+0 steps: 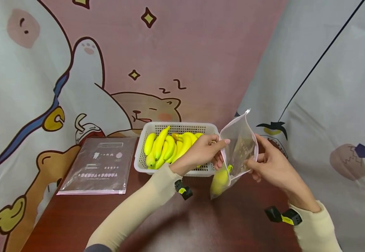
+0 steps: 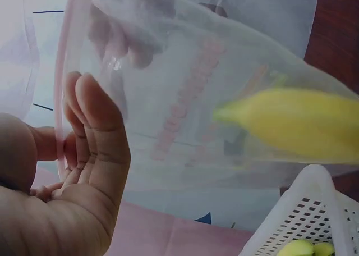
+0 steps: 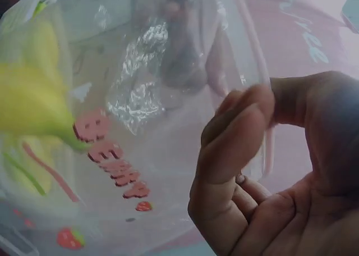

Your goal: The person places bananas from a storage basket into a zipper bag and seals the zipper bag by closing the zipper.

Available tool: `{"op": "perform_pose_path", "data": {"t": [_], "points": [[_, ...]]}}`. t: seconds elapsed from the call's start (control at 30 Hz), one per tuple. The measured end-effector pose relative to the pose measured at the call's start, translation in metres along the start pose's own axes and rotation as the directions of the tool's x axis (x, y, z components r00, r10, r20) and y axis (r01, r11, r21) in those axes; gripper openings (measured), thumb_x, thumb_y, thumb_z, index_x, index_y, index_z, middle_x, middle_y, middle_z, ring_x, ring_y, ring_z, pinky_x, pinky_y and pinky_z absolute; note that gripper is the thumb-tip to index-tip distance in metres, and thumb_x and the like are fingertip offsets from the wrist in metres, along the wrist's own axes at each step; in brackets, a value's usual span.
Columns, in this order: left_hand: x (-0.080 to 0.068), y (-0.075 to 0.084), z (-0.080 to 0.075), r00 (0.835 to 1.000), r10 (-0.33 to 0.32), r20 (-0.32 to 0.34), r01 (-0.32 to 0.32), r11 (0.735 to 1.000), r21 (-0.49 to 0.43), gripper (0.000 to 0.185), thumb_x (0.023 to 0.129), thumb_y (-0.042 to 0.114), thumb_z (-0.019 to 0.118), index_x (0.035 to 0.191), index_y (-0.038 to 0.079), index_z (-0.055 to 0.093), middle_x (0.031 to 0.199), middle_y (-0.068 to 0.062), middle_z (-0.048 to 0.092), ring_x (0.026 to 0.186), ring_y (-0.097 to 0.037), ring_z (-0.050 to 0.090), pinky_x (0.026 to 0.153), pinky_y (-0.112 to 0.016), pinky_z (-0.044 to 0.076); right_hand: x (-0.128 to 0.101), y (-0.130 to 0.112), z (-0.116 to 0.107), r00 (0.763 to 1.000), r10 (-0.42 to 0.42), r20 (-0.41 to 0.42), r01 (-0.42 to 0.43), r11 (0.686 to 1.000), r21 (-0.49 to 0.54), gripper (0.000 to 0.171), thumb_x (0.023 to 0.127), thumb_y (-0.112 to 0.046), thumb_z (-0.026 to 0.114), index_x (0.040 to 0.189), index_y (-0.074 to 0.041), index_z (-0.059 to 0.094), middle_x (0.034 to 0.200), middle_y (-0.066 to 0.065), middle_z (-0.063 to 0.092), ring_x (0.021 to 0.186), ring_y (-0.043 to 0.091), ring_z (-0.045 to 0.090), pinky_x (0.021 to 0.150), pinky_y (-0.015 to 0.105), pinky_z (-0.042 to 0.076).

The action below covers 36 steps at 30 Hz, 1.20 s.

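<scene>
A clear zip bag (image 1: 237, 140) with a pink-edged mouth hangs between both hands, its mouth spread apart. My left hand (image 1: 205, 150) pinches the left edge of the mouth between thumb and fingers. The opposite edge is pinched by my right hand (image 1: 272, 164). Inside, a yellow banana (image 1: 220, 181) lies at the bag's bottom corner; the left wrist view shows the banana (image 2: 297, 121) through the plastic. Red "BERRY" lettering (image 3: 112, 155) and small strawberries are printed on the bag in the right wrist view.
Behind the left hand stands a white perforated basket (image 1: 139, 154) holding several bananas (image 1: 163, 147). To its left a flat zip bag (image 1: 98, 164) with white print lies on the dark red table (image 1: 182, 217). A cartoon-printed curtain (image 1: 207, 52) rises behind the table.
</scene>
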<state>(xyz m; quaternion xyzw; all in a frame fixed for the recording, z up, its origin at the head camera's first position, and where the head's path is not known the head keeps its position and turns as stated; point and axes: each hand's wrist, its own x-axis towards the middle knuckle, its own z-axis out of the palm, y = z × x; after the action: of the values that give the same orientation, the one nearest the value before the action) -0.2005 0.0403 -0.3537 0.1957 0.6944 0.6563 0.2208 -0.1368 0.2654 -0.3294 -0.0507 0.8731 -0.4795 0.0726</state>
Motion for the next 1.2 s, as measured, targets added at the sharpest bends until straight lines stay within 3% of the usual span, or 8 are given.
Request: {"op": "perform_pose_path", "data": {"t": [0.17,0.33,0.4,0.47,0.63,0.93,1.1,1.2], "points": [[-0.001,0.0,0.0,0.998,-0.052,-0.035,0.053,0.998,0.032,0.039,0.102,0.037,0.063,0.084,0.003,0.056,0.065,-0.013,0.066,0.049,-0.019,0.062,0.053,-0.034,0.06,0.003,0.003,-0.006,0.999,0.036,0.015,-0.037,0.999,0.036,0.088,0.093,-0.007,0.067,0.164,-0.011,0.015,0.065,0.002,0.065,0.05,0.016,0.057,0.049,0.035,0.052],[-0.005,-0.007,0.0,0.98,-0.17,0.105,0.144,0.965,0.22,0.038,0.102,0.033,0.064,0.077,0.004,0.061,0.063,-0.01,0.066,0.048,-0.018,0.062,0.053,-0.035,0.06,0.007,0.012,-0.009,0.996,0.081,0.036,-0.082,0.996,0.042,0.08,0.096,-0.013,0.068,0.162,-0.008,0.022,0.067,-0.003,0.062,0.051,0.013,0.054,0.05,0.033,0.051],[-0.007,-0.008,-0.001,0.98,-0.159,0.12,0.123,0.957,0.264,0.038,0.103,0.029,0.061,0.074,0.004,0.063,0.061,-0.009,0.065,0.048,-0.018,0.062,0.055,-0.037,0.061,0.005,0.013,-0.011,0.996,0.088,0.02,-0.088,0.996,0.012,0.076,0.096,-0.014,0.068,0.16,-0.008,0.026,0.07,-0.003,0.063,0.053,0.014,0.053,0.051,0.033,0.05],[-0.008,-0.007,-0.003,0.99,-0.119,0.079,0.092,0.955,0.282,0.038,0.102,0.024,0.057,0.07,0.005,0.063,0.06,-0.008,0.063,0.048,-0.018,0.061,0.056,-0.037,0.061,0.003,0.012,-0.014,0.997,0.077,-0.005,-0.077,0.997,-0.02,0.072,0.096,-0.014,0.067,0.158,-0.01,0.03,0.071,-0.003,0.063,0.053,0.015,0.053,0.051,0.032,0.05],[-0.012,-0.005,-0.009,0.995,-0.096,-0.005,0.093,0.952,0.29,0.039,0.1,0.02,0.052,0.065,0.006,0.062,0.057,-0.008,0.06,0.046,-0.019,0.06,0.054,-0.037,0.059,-0.004,0.006,-0.018,0.997,0.041,-0.063,-0.048,0.992,-0.115,0.058,0.096,-0.013,0.064,0.149,-0.011,0.042,0.07,-0.003,0.062,0.053,0.014,0.054,0.05,0.031,0.048],[-0.016,-0.007,-0.011,0.986,-0.161,0.042,0.144,0.951,0.275,0.038,0.098,0.021,0.054,0.064,0.004,0.061,0.053,-0.007,0.057,0.043,-0.018,0.055,0.048,-0.032,0.056,-0.011,-0.001,-0.025,0.991,0.12,-0.054,-0.129,0.961,-0.245,0.043,0.098,-0.02,0.06,0.14,-0.011,0.054,0.061,-0.003,0.052,0.049,0.014,0.049,0.043,0.033,0.04],[-0.018,-0.005,-0.011,0.968,-0.215,0.128,0.189,0.963,0.191,0.038,0.096,0.018,0.053,0.061,0.004,0.055,0.052,-0.007,0.052,0.042,-0.017,0.053,0.045,-0.028,0.051,-0.015,-0.001,-0.032,0.99,0.142,0.008,-0.136,0.965,-0.225,0.037,0.1,-0.021,0.057,0.135,-0.01,0.062,0.062,0.0,0.055,0.048,0.014,0.048,0.044,0.033,0.042],[-0.014,-0.006,-0.013,0.967,-0.218,0.135,0.197,0.968,0.153,0.038,0.096,0.018,0.054,0.06,0.006,0.053,0.052,-0.006,0.051,0.043,-0.016,0.052,0.044,-0.028,0.05,-0.013,-0.001,-0.033,0.99,0.14,0.01,-0.134,0.966,-0.223,0.034,0.102,-0.026,0.058,0.131,-0.01,0.065,0.065,0.002,0.058,0.049,0.014,0.049,0.045,0.032,0.044]]}}
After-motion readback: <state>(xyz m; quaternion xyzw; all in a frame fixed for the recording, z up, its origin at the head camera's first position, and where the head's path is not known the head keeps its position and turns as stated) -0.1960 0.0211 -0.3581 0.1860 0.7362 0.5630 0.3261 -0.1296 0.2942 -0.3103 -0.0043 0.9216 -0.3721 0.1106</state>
